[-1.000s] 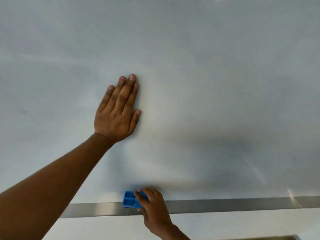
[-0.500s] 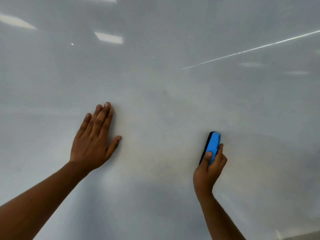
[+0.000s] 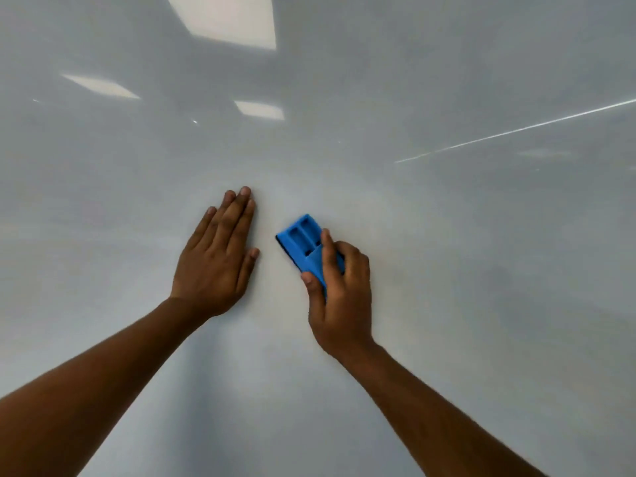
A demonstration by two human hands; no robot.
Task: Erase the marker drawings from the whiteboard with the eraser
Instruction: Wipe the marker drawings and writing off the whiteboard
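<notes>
The right hand [image 3: 339, 290] grasps the eraser [image 3: 304, 247]: the thumb lies along its near long edge, the index finger crosses its blue back, and the remaining fingers curl over the far edge. The eraser lies tilted, its free end pointing up and to the left, with its dark underside turned to the whiteboard [image 3: 447, 235]; full contact of that face cannot be confirmed from this view. The left hand [image 3: 218, 256] holds nothing. It lies flat on the board with fingers straight and together, just beside the eraser but not touching it.

Handling: the eraser appears to be a light, rigid plastic shell with moulded recesses in its back and a softer wiping layer beneath. The shell should not deform under grip. The correct hold is across the two long edges, with one finger on the back to apply pressure. The smooth plastic may slip in the hand if pressure is applied unevenly.

The board surface is glossy and carries reflections of ceiling lights [image 3: 227, 18]. A thin bright line [image 3: 516, 130] crosses the upper right; it looks like a reflection. No marker drawing is clearly visible in the area shown.
</notes>
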